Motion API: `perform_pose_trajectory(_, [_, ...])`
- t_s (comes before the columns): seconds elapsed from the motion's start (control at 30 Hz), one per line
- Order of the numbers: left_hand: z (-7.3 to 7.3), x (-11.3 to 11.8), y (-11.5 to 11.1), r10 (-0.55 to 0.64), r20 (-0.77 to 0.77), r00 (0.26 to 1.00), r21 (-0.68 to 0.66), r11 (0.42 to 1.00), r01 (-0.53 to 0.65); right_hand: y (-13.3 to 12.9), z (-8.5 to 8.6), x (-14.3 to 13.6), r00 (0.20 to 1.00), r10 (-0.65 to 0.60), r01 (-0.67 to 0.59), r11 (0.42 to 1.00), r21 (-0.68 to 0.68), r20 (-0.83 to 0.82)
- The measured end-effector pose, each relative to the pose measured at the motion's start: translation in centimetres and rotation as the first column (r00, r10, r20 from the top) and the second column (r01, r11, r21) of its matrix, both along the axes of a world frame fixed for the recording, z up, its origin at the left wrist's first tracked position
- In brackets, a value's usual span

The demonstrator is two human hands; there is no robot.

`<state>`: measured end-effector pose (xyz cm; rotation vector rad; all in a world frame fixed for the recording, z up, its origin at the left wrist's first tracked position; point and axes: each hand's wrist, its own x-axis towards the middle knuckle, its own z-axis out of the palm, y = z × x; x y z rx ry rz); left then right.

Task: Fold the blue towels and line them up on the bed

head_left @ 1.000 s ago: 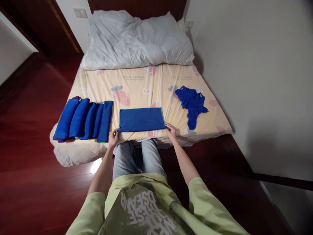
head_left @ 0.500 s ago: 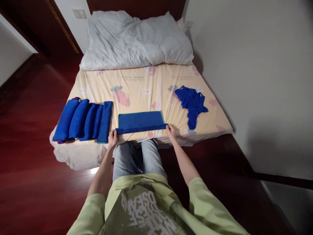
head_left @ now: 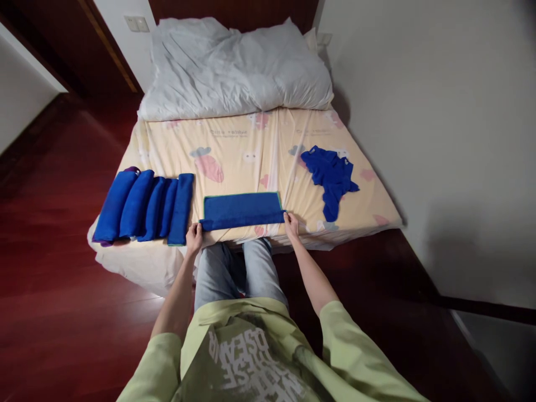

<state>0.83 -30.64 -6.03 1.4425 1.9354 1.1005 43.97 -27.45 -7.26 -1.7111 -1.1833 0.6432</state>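
A blue towel [head_left: 243, 207] with a thin green edge lies flat on the bed in front of me, its near side folded over into a narrow strip. My left hand [head_left: 194, 238] pinches the left end of that strip, and my right hand [head_left: 291, 225] pinches the right end. Left of it, several folded or rolled blue towels [head_left: 157, 207] lie side by side, the nearest one just beyond my left hand. To the right rests a crumpled heap of blue cloth [head_left: 330, 177], apart from my right hand.
The bed [head_left: 247, 156] has a yellow printed sheet, with a bunched white quilt [head_left: 238, 72] across its far end. A grey-white wall [head_left: 419, 111] runs along the right side. Dark red floor [head_left: 46, 234] shows on the left.
The folded strip lies flatter and looks a little wider now. My hands have hardly moved and keep hold of its two ends; the view has shifted slightly.
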Motion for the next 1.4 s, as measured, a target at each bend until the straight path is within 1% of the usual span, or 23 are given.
perform_pose_trajectory(0.17, [-0.1, 0.5, 0.5, 0.064, -0.051, 0.997, -0.009, 0.998, -0.064, 0.2, 0.1, -0.2, 0.999, -0.032, 0.033, 0.999, -0.026, 0.030])
perform_pose_trajectory(0.3, [-0.2, 0.7, 0.9, 0.091, -0.082, 0.992, -0.033, 0.995, -0.094, 0.2, 0.0, -0.3, 0.997, -0.066, 0.069, 0.996, -0.053, 0.046])
perform_pose_trajectory(0.53, [-0.1, 0.9, 1.3, 0.102, -0.094, 0.990, -0.037, 0.994, -0.106, 0.4, 0.3, -0.4, 0.993, -0.076, 0.087, 0.988, -0.128, 0.092])
perform_pose_trajectory(0.7, [0.0, 1.1, 1.7, 0.125, -0.107, 0.986, -0.044, 0.990, -0.130, 0.5, 0.3, -0.6, 0.990, -0.100, 0.113, 0.984, -0.136, 0.100])
perform_pose_trajectory(0.97, [-0.1, 0.8, 2.4, 0.101, -0.103, 0.990, -0.085, 0.990, -0.109, 0.8, 0.1, -0.8, 0.980, -0.075, 0.115, 0.969, -0.217, 0.183])
perform_pose_trajectory(1.1, [0.6, 1.0, 2.6, 0.080, -0.140, 0.987, -0.115, 0.989, -0.097, 1.1, 0.3, -0.7, 0.982, -0.063, 0.102, 0.970, -0.220, 0.177])
perform_pose_trajectory(1.17, [1.4, 1.1, 2.3, 0.067, -0.212, 0.975, -0.099, 0.991, -0.090, 1.0, 0.7, -0.2, 0.985, -0.044, 0.076, 0.980, -0.183, 0.170])
perform_pose_trajectory(1.23, [2.2, 1.1, 1.7, 0.026, -0.320, 0.947, -0.049, 0.998, -0.044, 0.5, 1.3, 0.4, 0.977, -0.020, 0.039, 0.996, -0.083, 0.211])
perform_pose_trajectory(1.27, [2.6, 1.1, 1.3, -0.023, -0.374, 0.927, -0.023, 1.000, 0.016, 0.2, 1.7, 0.7, 0.966, 0.003, 0.002, 1.000, -0.021, 0.257])
perform_pose_trajectory(1.3, [2.9, 1.0, 1.0, -0.098, -0.421, 0.902, -0.009, 0.995, 0.104, -0.3, 2.2, 1.0, 0.947, 0.042, -0.055, 0.998, 0.033, 0.318])
perform_pose_trajectory(1.33, [3.2, 0.9, 0.7, -0.191, -0.458, 0.868, -0.009, 0.978, 0.211, -0.7, 2.7, 1.2, 0.916, 0.099, -0.135, 0.989, 0.067, 0.388])
perform_pose_trajectory(1.37, [3.3, 0.8, 0.5, -0.288, -0.485, 0.826, -0.022, 0.948, 0.317, -1.1, 3.2, 1.3, 0.871, 0.170, -0.227, 0.971, 0.071, 0.461])
perform_pose_trajectory(1.4, [3.3, 0.8, 0.5, -0.369, -0.503, 0.781, -0.043, 0.914, 0.404, -1.5, 3.7, 1.3, 0.813, 0.245, -0.316, 0.948, 0.047, 0.528])
